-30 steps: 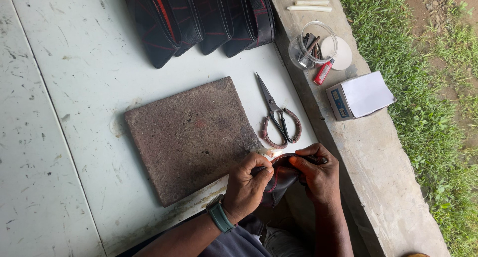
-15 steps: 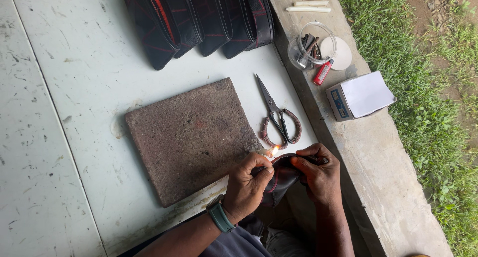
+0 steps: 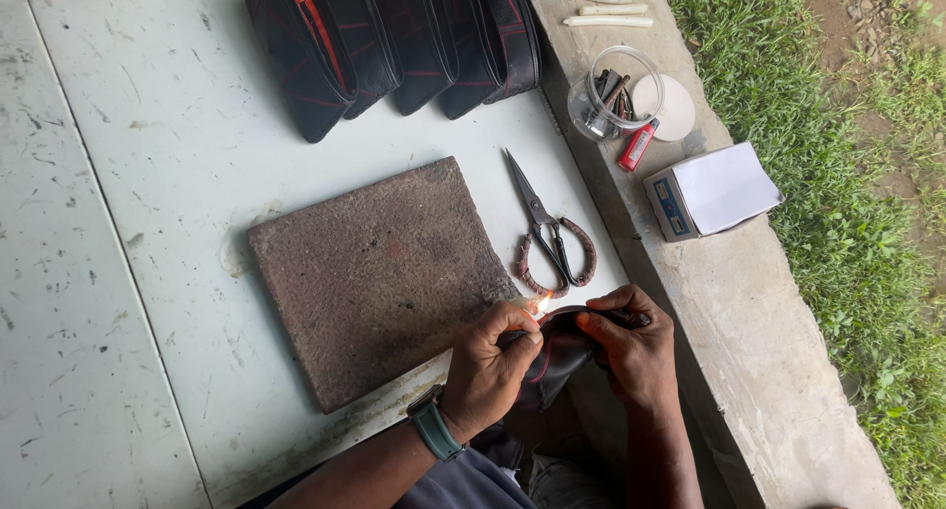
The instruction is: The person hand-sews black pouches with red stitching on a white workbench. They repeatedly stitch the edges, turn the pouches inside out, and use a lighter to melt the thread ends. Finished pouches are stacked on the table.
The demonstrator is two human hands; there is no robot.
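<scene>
Both hands meet at the table's near edge over a small dark pouch point(image 3: 554, 363) with a red seam. My left hand point(image 3: 490, 369), which wears a green wristwatch point(image 3: 434, 428), is closed around what looks like a lighter, mostly hidden in the fist. A small flame point(image 3: 542, 305) burns at its thumb, against the pouch's upper edge. My right hand point(image 3: 631, 346) grips the pouch's right side and top rim.
A square brown stone slab point(image 3: 379, 272) lies on the pale green table point(image 3: 128, 223). Scissors with wrapped handles point(image 3: 547, 238) rest beside it. Several dark pouches point(image 3: 394, 41) stand at the back. On the concrete ledge point(image 3: 749, 371) sit a glass jar point(image 3: 611, 100), a red lighter point(image 3: 638, 144), a white box point(image 3: 714, 189) and white sticks point(image 3: 603, 8).
A small flame has appeared at my left thumb by the pouch's edge. Both hands stay in nearly the same place.
</scene>
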